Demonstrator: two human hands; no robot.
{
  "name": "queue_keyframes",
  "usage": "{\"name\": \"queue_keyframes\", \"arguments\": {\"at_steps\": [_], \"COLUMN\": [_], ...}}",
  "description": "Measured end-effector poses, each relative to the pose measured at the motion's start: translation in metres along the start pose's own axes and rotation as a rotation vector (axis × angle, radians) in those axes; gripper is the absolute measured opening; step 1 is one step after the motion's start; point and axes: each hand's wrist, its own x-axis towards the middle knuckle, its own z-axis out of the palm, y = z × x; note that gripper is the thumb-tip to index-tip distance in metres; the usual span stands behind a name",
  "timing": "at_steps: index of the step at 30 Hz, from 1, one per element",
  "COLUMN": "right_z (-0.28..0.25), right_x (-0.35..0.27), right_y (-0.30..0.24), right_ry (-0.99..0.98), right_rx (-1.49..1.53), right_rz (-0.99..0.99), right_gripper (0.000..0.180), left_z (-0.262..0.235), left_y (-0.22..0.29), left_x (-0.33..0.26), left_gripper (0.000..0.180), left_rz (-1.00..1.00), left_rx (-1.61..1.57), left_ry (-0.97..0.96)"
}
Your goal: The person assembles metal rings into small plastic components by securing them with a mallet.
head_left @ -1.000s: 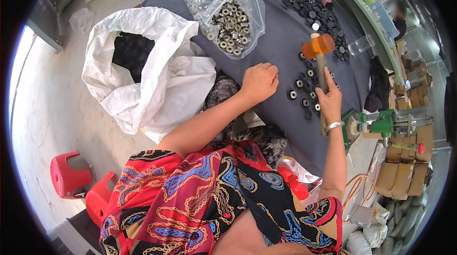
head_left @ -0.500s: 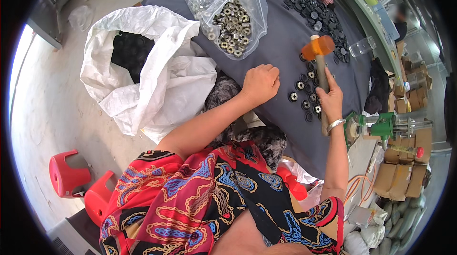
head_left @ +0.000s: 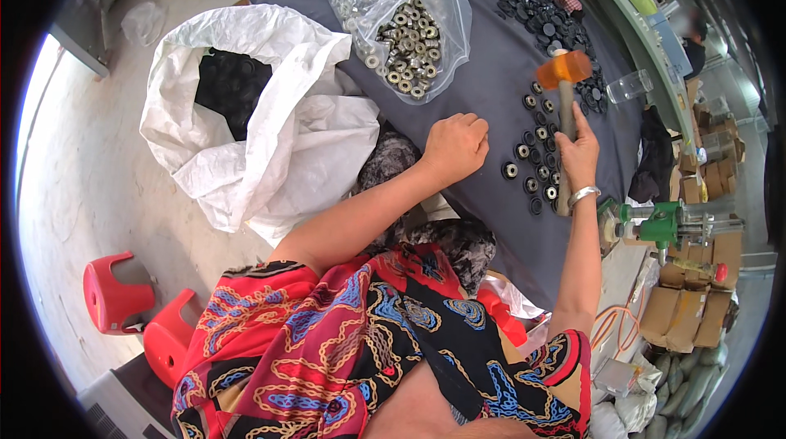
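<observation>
My right hand (head_left: 580, 154) grips the grey handle of an orange-headed mallet (head_left: 563, 69), held upright above a cluster of small black wheels with metal centres (head_left: 536, 162) on the grey cloth table (head_left: 491, 95). My left hand (head_left: 455, 144) rests as a closed fist on the cloth just left of those wheels; whether anything is inside it is hidden. A silver bangle sits on my right wrist.
A clear bag of metal bearings (head_left: 405, 29) lies behind my left hand. A white sack of black parts (head_left: 246, 103) stands at the left. More black wheels (head_left: 532, 5) spread at the back. A green tool (head_left: 659, 224) and cardboard boxes (head_left: 679, 316) are right; red stools (head_left: 123, 300) lower left.
The mallet's orange head has tilted slightly in my right hand. My left fist has stayed in the same place on the cloth.
</observation>
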Motion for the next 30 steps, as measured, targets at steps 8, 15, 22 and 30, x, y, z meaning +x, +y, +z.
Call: {"name": "queue_keyframes", "arguments": {"at_steps": [8,15,22,30], "right_z": [-0.007,-0.027,-0.026,-0.027], "right_x": [-0.004,-0.033,-0.031,-0.036], "right_y": [0.004,-0.002,0.008,0.018], "right_ry": [-0.072,0.045,-0.031,-0.052], "right_rx": [-0.216,-0.018,0.009,-0.112], "right_rz": [0.085,0.006,0.201,0.277], "right_gripper": [0.065,0.069,0.068,0.066], "left_z": [0.002,-0.001,0.001,0.001], "left_y": [0.000,0.001,0.001,-0.001], "left_x": [0.000,0.000,-0.001,-0.001], "left_gripper": [0.007,0.007,0.007,0.007], "left_rz": [0.003,-0.007,-0.007,-0.020], "left_rx": [-0.001,0.019,0.012,0.004], "left_ry": [-0.018,-0.017,-0.017,-0.023]}}
